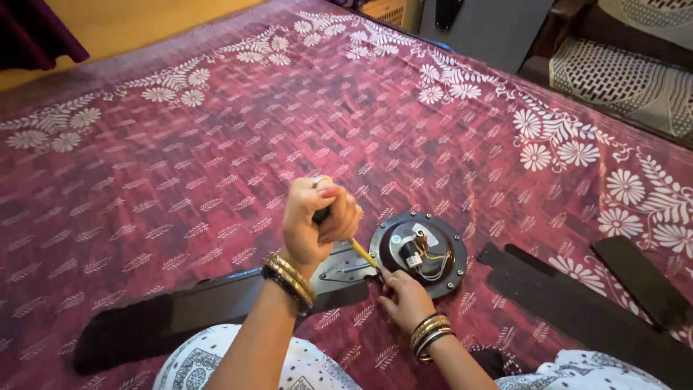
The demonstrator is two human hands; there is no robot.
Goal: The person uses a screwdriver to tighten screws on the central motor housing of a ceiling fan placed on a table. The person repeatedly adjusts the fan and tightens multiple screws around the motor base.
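down at the bottom edge, nearest the lens, white patterned clothing point(209, 361) is seen over the person's lap. spread beneath everything is the largest thing in play, a maroon bedcover point(180, 166) printed with white leaves and bordered with white flowers. on it a long dark fan blade point(180, 310) is laid, its long axis running from lower left up toward the middle, where a grey metal bracket point(343, 271) is joined to the round black fan motor housing point(419, 253). yellow and dark wires are seen in the housing's open centre. two more dark blades point(577, 303) are laid apart on the right, unattached.

now the hands. the left hand point(317, 220) is closed tight in a fist round the handle of a yellow-shafted screwdriver point(361, 253), held above the bracket; the shaft is angled down and to the right, its tip brought to the seam where bracket meets housing. the right hand point(404, 296) is pressed down just beside that spot, fingers on the housing's near rim, nothing wrapped in it; whether anything small is pinched cannot be told. so the work point lies down-right of the fist, and the right hand is the nearer one.

beyond the bed, a yellow wall point(130, 22), a grey panel and a patterned seat point(628, 79) are glimpsed.
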